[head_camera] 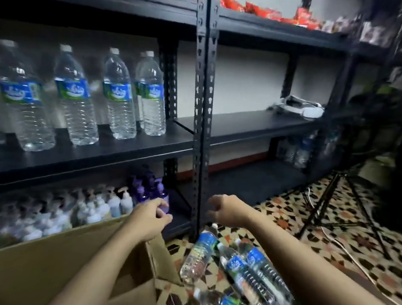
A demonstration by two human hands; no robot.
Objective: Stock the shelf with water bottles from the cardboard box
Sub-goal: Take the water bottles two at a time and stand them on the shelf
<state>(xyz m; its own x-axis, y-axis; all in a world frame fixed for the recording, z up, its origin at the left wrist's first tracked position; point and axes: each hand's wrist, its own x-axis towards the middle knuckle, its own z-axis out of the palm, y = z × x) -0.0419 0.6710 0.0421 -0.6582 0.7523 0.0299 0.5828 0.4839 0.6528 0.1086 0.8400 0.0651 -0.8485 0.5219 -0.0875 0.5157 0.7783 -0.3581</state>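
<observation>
Several large water bottles [119,96] with blue-green labels stand upright on the middle shelf [122,150] at the left. A cardboard box [39,264] sits open at the bottom left. Several more water bottles [248,270] lie on the patterned floor to its right. My left hand [150,218] hovers above the box's far edge, fingers loosely curled, holding nothing. My right hand [224,210] hangs in the air above the floor bottles, fingers apart and empty.
A black shelf upright [203,104] divides two bays. The right bay's middle shelf [246,124] carries a white device [301,107]. Soap and purple bottles [148,191] fill the bottom left shelf. A tripod [336,205] and cables stand on the floor at right.
</observation>
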